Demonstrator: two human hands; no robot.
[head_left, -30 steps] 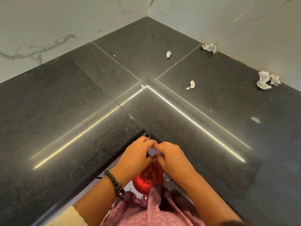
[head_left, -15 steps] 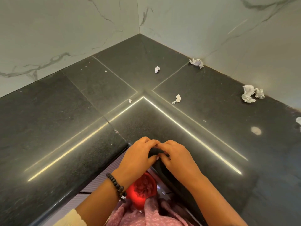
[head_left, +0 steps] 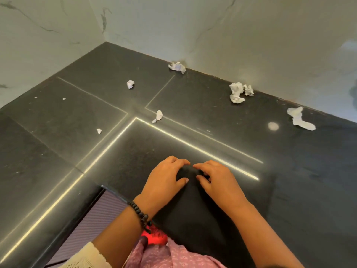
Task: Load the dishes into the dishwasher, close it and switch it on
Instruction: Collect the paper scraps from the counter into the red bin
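At the counter [head_left: 193, 117] corner, left hand [head_left: 164, 182] and right hand [head_left: 218, 180] rest with loosely curled fingers, holding nothing I can make out — no dishes or dishwasher visible, so grip and handling cannot be judged.

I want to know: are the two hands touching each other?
Apart. The head view shows dark counter between the left hand and right hand.

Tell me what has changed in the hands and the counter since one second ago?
Both hands moved forward from the edge onto the counter. The pale scrap they pinched is gone from view; left hand and right hand now hold nothing visible, fingers curled. The paper scraps stayed put.
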